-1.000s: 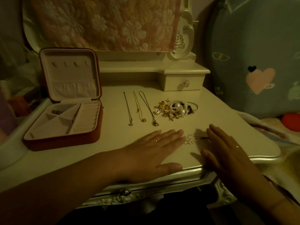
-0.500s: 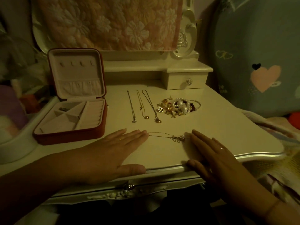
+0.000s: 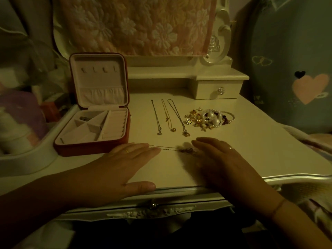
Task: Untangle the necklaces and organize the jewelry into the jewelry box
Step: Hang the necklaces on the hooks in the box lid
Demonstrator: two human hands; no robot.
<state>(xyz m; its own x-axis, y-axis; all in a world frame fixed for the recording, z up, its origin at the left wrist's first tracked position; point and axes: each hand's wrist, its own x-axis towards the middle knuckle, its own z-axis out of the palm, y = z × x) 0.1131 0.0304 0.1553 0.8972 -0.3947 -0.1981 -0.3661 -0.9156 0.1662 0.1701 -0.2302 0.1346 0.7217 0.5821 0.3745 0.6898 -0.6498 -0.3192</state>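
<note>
Head view: fourth necklace point(image 3: 167, 148), bunched 1.0 s ago, now lies drawn straight on the near table point(image 3: 251, 141). Left grip point(image 3: 124, 166) flat, fingers straight, touching the chain end. Right grip point(image 3: 224, 164) flat too, blurred, beside the pendant. I judge it untangled; jewelry box point(image 3: 89, 149), far left, comes next.

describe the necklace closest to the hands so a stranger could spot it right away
Find the open red jewelry box on the left of the white dressing table. Just right of its front corner, a thin chain lies between the left hand and right hand. Unlike the three necklaces behind it, which point away from the person, it runs sideways.
</note>
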